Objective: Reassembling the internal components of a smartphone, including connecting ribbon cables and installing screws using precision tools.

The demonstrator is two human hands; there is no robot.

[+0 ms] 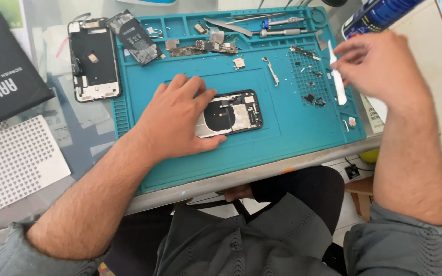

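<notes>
An opened phone body (236, 112), its dark round coil and small parts exposed, lies in the middle of a teal work mat (292, 128). My left hand (177, 117) rests flat over the phone's left half, pinning it to the mat with fingers spread. My right hand (377, 66) hovers over the mat's right edge, pinching a slim white plastic pry tool (339, 89) that points downward. Just left of the tool, tiny dark screws and bits (313, 97) are scattered on the mat's dotted patch.
At the upper left lie a detached phone screen assembly (94, 59), a black battery (135, 38) and a black box (3, 69). Tweezers and screwdrivers (277, 24) occupy the mat's top trays with a circuit board (205, 48). A blue can (379, 15) lies at the upper right.
</notes>
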